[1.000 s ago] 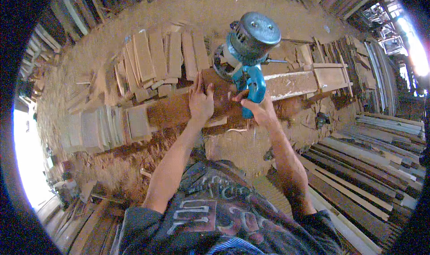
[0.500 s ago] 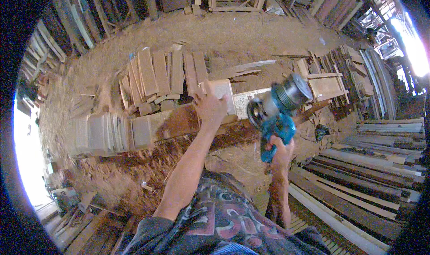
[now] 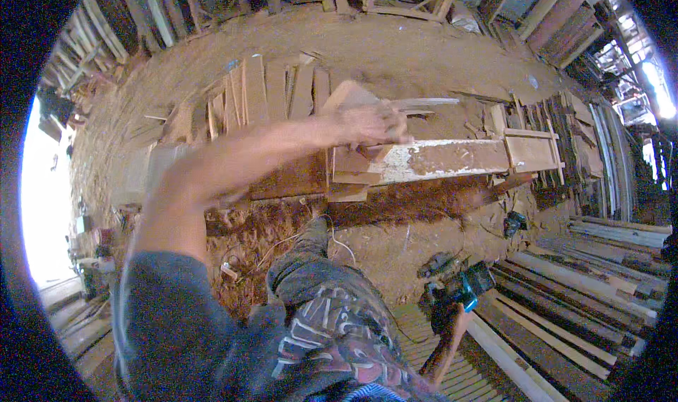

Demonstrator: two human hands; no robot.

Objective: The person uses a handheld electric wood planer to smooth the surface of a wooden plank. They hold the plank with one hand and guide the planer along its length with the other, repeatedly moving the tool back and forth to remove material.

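Observation:
My left hand (image 3: 378, 124) reaches across the low wooden bench (image 3: 459, 158), blurred by motion, with its fingers curled at a pale wooden board (image 3: 349, 97). That board is tilted and partly hidden behind the hand and wrist. Under the hand, a short wood block (image 3: 353, 163) sits at the edge of the bench's white-flecked stretch. Low on the right, my right hand (image 3: 460, 320) grips a teal-and-black power tool (image 3: 462, 289), held down beside my body and away from the bench.
Beyond my left forearm several flat boards (image 3: 304, 91) lie side by side. A wooden frame piece (image 3: 531, 151) rests at the bench's right end. Long planks (image 3: 565, 282) are stacked on the right. A pale cord (image 3: 342, 245) runs over the dusty ground near my leg.
The power tool has dropped from over the bench to low beside my right side. My left hand has moved right and farther out, and the pale board has tilted.

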